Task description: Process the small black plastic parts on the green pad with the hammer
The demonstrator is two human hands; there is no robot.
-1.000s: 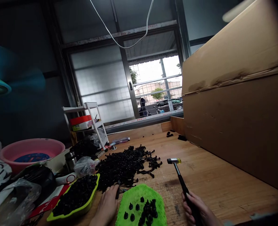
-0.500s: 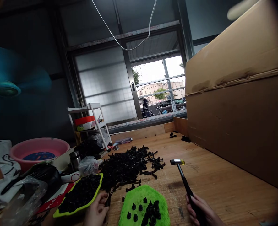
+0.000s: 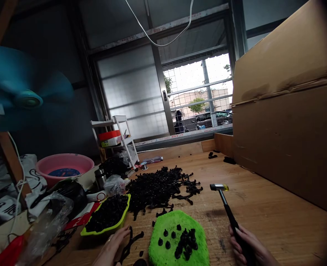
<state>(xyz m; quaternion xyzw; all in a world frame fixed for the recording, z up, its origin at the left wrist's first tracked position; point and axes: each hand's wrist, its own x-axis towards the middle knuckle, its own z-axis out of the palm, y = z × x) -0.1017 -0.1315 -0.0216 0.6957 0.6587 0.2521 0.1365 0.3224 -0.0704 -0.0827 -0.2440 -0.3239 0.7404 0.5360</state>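
Observation:
My right hand (image 3: pixel 248 245) is closed round the black handle of a small hammer (image 3: pixel 230 218). The hammer's metal head has one black and one yellow face and is raised above the table. At the lower left, my left hand (image 3: pixel 112 245) has its fingers stretched along a black branched piece (image 3: pixel 129 244), apparently gripping its lower end; the thumb is hidden. Between my hands lies a bright green fuzzy pad (image 3: pixel 160 255), with several small black knobbed parts (image 3: pixel 187 244) standing or heaped on it.
A pile of black branched pieces (image 3: pixel 155 186) spreads beyond the pad. Left of it stands a yellow-green basket (image 3: pixel 128 207) full of black parts. A large cardboard box (image 3: pixel 285 140) walls the right side. A pink basin (image 3: pixel 65 160), white shelf (image 3: pixel 120 119) and spinning fan (image 3: pixel 29 99) are further left.
The view has shifted, so most things sit further right. My left hand has gone from a curled pinch to straighter fingers beside the branched piece. My right hand still grips the hammer, similarly raised.

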